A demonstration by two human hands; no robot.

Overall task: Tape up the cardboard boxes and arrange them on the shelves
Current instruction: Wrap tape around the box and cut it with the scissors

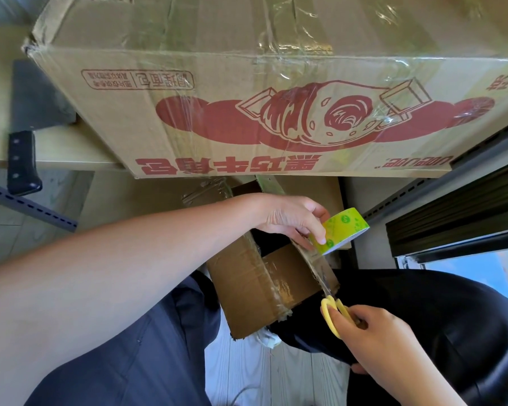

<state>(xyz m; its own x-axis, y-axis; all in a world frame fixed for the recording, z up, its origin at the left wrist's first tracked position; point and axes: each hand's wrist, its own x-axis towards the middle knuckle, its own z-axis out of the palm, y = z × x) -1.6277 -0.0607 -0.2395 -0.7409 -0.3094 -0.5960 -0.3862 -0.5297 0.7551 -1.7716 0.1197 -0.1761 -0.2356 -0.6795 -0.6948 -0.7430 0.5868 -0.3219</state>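
A small brown cardboard box (pixel 255 285) sits tilted between my knees, with shiny clear tape over its seams. My left hand (pixel 291 219) grips a green-labelled roll of clear tape (pixel 335 230) just above the box's right edge. A strip of tape runs from the roll down that edge. My right hand (pixel 373 329) holds yellow-handled scissors (pixel 333 313), blades pointing up at the strip near the box's lower right corner. A large taped box (pixel 276 112) with red croissant print lies on the shelf above.
A cleaver with a black handle (pixel 22 162) lies on the wooden shelf board (pixel 56 148) at left, its handle past the front edge. Grey slotted shelf rails (pixel 33 208) run at left and right. A dark window frame (pixel 458 232) is at right. Pale floor shows below.
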